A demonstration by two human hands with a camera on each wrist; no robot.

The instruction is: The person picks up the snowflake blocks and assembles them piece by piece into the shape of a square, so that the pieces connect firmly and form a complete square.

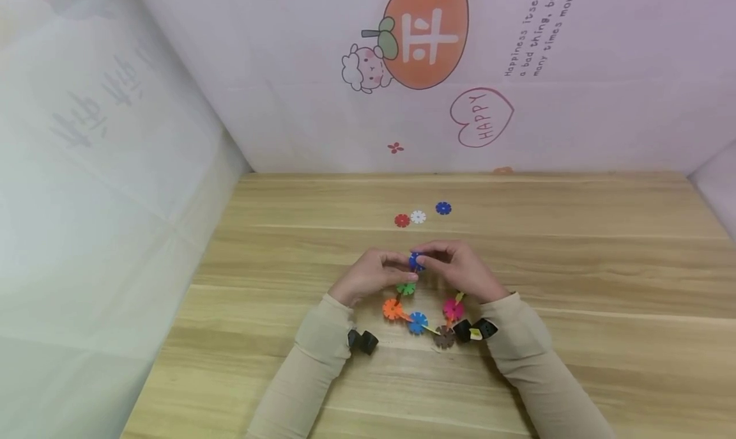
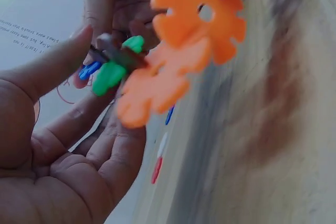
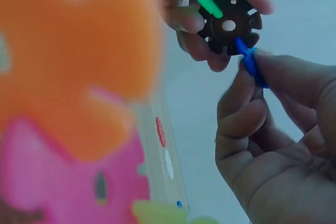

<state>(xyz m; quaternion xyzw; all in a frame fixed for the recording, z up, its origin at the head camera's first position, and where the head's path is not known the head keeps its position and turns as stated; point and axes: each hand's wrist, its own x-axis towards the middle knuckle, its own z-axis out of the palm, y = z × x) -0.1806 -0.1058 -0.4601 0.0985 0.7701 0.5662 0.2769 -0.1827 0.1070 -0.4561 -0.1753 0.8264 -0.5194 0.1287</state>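
Observation:
My right hand [image 1: 466, 271] pinches a dark blue notched disc [image 3: 255, 72] between thumb and fingertips. In the right wrist view its edge meets the rim of a brown notched disc [image 3: 216, 39]. My left hand [image 1: 370, 276] holds the end of the chain there, thumb and fingers about the brown disc and a green disc [image 2: 109, 77]. The chain runs on through an orange disc [image 1: 392, 310], a light blue disc [image 1: 418, 323], a dark brown disc [image 1: 444, 338] and a pink disc [image 1: 453, 309], curving toward my right wrist.
Beyond my hands, a red disc [image 1: 402, 221], a white disc [image 1: 418, 217] and another dark blue disc [image 1: 443, 208] lie loose on the wooden table [image 1: 276, 362]. A printed cloth [image 1: 299, 119] hangs behind the table's back edge. Black wrist devices [image 1: 476, 330] sit close to the chain.

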